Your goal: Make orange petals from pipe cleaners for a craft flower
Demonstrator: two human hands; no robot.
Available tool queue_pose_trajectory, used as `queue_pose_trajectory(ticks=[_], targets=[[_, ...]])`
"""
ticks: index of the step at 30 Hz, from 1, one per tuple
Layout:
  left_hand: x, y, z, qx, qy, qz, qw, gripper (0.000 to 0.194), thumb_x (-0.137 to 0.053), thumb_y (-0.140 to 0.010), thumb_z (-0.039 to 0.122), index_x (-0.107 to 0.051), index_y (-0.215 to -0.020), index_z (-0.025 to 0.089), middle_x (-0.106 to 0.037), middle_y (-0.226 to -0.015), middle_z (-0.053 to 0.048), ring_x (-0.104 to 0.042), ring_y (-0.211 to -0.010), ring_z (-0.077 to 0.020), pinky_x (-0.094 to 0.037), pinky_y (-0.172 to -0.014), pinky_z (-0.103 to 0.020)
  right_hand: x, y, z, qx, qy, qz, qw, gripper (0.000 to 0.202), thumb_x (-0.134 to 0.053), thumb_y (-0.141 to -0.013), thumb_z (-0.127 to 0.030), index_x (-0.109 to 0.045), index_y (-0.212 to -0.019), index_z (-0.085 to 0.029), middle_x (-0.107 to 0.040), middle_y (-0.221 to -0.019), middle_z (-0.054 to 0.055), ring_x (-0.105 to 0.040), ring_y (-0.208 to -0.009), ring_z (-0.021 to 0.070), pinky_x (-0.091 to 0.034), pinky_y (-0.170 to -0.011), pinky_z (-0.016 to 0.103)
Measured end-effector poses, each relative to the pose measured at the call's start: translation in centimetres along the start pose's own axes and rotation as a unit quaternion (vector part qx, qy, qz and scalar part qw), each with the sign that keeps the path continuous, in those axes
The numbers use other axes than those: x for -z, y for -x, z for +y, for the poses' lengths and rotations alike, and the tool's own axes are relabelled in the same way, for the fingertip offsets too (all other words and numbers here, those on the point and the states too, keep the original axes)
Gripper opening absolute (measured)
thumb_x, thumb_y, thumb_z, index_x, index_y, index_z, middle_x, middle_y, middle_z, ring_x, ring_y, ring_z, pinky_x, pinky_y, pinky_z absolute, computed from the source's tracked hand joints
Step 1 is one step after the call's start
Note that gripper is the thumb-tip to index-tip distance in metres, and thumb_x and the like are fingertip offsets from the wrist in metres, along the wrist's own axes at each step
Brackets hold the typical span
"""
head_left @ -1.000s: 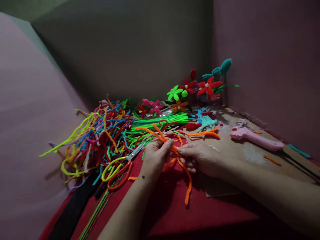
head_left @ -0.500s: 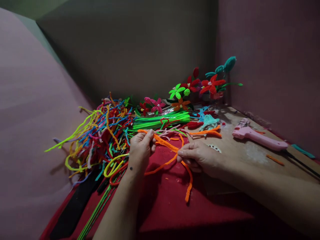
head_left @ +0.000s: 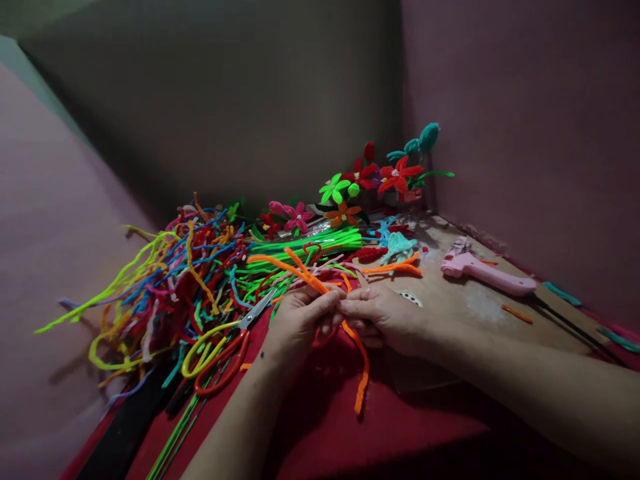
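Several orange pipe cleaners point(head_left: 363, 373) cross between my two hands above the red cloth. My left hand point(head_left: 303, 317) is closed, thumb and fingers pinching the strands close to where they meet. Fingertips almost touching it, my right hand point(head_left: 383, 313) pinches the same orange bundle from the other side. Loose ends stick out up and to the left, and one hangs down below the hands. The crossing point itself is hidden by the fingers. Scissors point(head_left: 227, 353) with red and yellow handles lie beside my left wrist.
A tangled heap of coloured pipe cleaners point(head_left: 165, 280) lies left, with a green bundle point(head_left: 325, 243) behind my hands. Pipe-cleaner flowers point(head_left: 345, 213) stand at the back. A pink glue gun point(head_left: 485, 273) rests on a brown board point(head_left: 465, 313) at right. Thin green stems point(head_left: 175, 437) lie front left.
My left hand has slid along the orange pipe cleaners toward my right hand, so the two now nearly touch. The view has turned slightly right, and the scissors show more fully.
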State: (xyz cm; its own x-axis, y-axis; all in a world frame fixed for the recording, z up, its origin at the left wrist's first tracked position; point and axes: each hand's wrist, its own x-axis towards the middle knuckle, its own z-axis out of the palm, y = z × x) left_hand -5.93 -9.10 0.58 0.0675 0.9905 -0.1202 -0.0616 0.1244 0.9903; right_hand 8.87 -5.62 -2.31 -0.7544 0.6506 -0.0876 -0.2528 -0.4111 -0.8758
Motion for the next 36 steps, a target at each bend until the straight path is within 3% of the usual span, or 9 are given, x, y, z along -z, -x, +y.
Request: queue_pose_trajectory(ticks=[3, 6, 11, 19, 24, 29, 36], targets=[[0.1, -0.3, -0.3, -0.013, -0.010, 0.041, 0.999, 0.024, -0.066, -0.071, 0.032, -0.060, -0.064, 0.010, -0.050, -0.045, 0.002, -0.038, -0.036, -0.0013, -0.026, -0.038, -0.014, 0.4, -0.1, -0.1, -0.018, -0.068, -0.033, 0.997, 0.026, -0.047, -0.083, -0.030, -0.061, -0.076, -0.009, -0.050, -0.054, 0.000, -0.037, -0.037, 0.0056, -0.032, -0.035, 0.019], [0.7, -0.5, -0.1, -0.031, 0.020, 0.070, 0.997, 0.022, -0.066, -0.071, 0.031, -0.059, -0.065, 0.011, -0.042, -0.040, 0.006, -0.033, -0.034, -0.0003, -0.027, -0.039, -0.014, 0.6, 0.0, -0.1, -0.080, -0.154, -0.041, 0.984, 0.024, -0.041, -0.085, -0.021, -0.059, -0.075, -0.009, -0.058, -0.061, 0.005, -0.047, -0.043, 0.0087, -0.038, -0.042, 0.022], [0.9, -0.4, 0.2, -0.041, 0.010, 0.066, 0.997, 0.024, -0.066, -0.071, 0.031, -0.057, -0.062, 0.011, -0.041, -0.040, 0.006, -0.032, -0.035, -0.0010, -0.025, -0.039, -0.015, 0.5, 0.1, -0.1, -0.105, -0.211, -0.020, 0.972, 0.009, -0.050, -0.077, -0.010, -0.059, -0.075, -0.009, -0.060, -0.061, 0.005, -0.049, -0.047, 0.0076, -0.040, -0.047, 0.020], [0.8, -0.3, 0.2, -0.048, -0.058, 0.065, 0.995, 0.027, -0.065, -0.071, 0.033, -0.056, -0.057, 0.012, -0.044, -0.040, 0.005, -0.034, -0.035, -0.0026, -0.023, -0.038, -0.017, 0.3, 0.1, 0.0, -0.096, -0.213, 0.007, 0.972, 0.009, -0.051, -0.074, -0.006, -0.059, -0.072, -0.008, -0.060, -0.063, 0.005, -0.051, -0.049, 0.0074, -0.044, -0.050, 0.019], [0.7, -0.3, 0.3, -0.046, -0.048, 0.041, 0.997, 0.021, -0.066, -0.070, 0.031, -0.063, -0.071, 0.011, -0.045, -0.041, 0.005, -0.036, -0.035, -0.0030, -0.022, -0.038, -0.017, 0.0, 0.0, 0.1, -0.063, -0.181, 0.022, 0.981, 0.009, -0.053, -0.072, -0.005, -0.061, -0.069, -0.007, -0.060, -0.061, 0.005, -0.050, -0.046, 0.0072, -0.044, -0.046, 0.020], [0.8, -0.2, -0.1, -0.029, -0.036, 0.009, 0.999, 0.021, -0.068, -0.067, 0.027, -0.066, -0.084, 0.013, -0.055, -0.050, 0.002, -0.042, -0.039, -0.0044, -0.029, -0.041, -0.017, 0.1, 0.0, 0.2, -0.036, -0.150, 0.040, 0.987, 0.011, -0.053, -0.071, -0.005, -0.061, -0.065, -0.007, -0.058, -0.057, 0.004, -0.049, -0.044, 0.0077, -0.044, -0.046, 0.022], [1.0, -0.3, -0.2, -0.025, -0.018, 0.027, 0.999, 0.015, -0.068, -0.067, 0.026, -0.064, -0.067, 0.012, -0.051, -0.047, 0.003, -0.039, -0.039, -0.0031, -0.028, -0.039, -0.016, 0.8, 0.0, 0.4, -0.105, -0.228, -0.013, 0.968, 0.015, -0.046, -0.081, -0.012, -0.061, -0.079, -0.008, -0.060, -0.063, 0.007, -0.056, -0.053, 0.0106, -0.049, -0.055, 0.024]])
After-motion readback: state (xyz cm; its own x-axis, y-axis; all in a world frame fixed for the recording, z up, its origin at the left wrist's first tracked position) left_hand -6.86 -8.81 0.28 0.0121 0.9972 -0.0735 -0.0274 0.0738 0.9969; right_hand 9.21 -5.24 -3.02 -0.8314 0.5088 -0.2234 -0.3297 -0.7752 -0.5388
